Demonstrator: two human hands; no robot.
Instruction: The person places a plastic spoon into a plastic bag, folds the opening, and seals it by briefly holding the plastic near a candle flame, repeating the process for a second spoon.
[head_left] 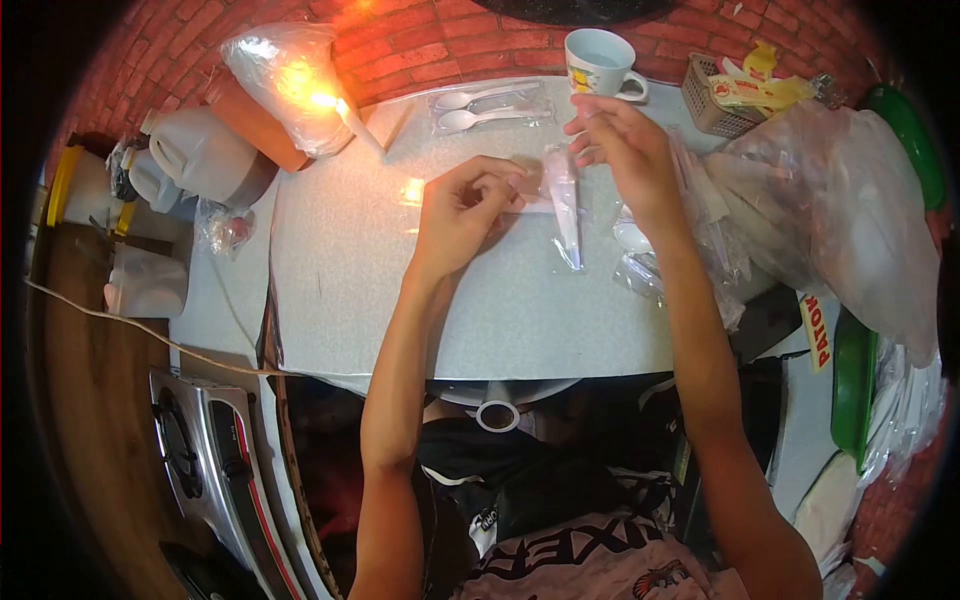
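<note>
My left hand [468, 212] is over the middle of the table, its fingers curled into a pinch. A pale, thin piece [538, 206] shows beside its fingertips; whether the hand grips it is hidden. My right hand [628, 155] is raised to the right with its fingers apart. Just left of its fingertips lies a narrow clear plastic packet [564, 205] with something white inside. Near the back edge, a clear packet of white plastic spoons [490, 107] lies flat. More wrapped spoons [632, 238] lie partly under my right forearm.
A lit candle [360, 130] burns at the back left, beside a plastic bag [290, 85]. A mug [598, 62] and a basket [712, 105] stand at the back. Large plastic bags [830, 200] fill the right side. Jugs [205, 155] and a gas stove [215, 470] are left.
</note>
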